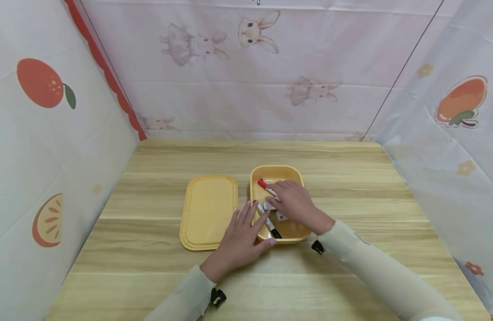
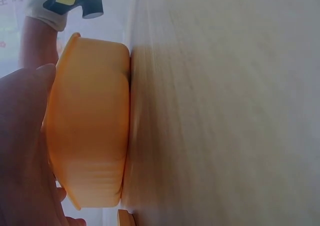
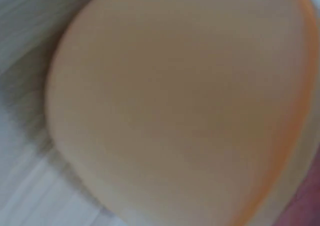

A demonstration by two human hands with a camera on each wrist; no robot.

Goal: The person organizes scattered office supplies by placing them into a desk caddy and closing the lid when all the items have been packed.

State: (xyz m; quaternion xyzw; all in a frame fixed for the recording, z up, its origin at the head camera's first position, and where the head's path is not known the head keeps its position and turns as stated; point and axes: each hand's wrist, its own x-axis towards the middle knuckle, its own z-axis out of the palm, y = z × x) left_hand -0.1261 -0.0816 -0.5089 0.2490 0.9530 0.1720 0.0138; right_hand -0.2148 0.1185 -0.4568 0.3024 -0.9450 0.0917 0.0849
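Right hand (image 1: 294,203): fingers bent down inside the yellow box (image 1: 276,167); grasp on the white item (image 1: 269,205) at the thumb cannot be confirmed. The red-capped marker (image 1: 266,186) projects from beneath these fingers toward the far left, its long axis diagonal; the right hand is nearer. Left hand (image 1: 240,238): fingers spread, grasping nothing, across the box's left rim; the black-capped marker (image 1: 267,221) lies at their tips, slanting near-right. Clearance: bare box floor nearward of the right fingers. Lid (image 1: 210,209): on the tabletop (image 1: 150,200), left of the left fingers.
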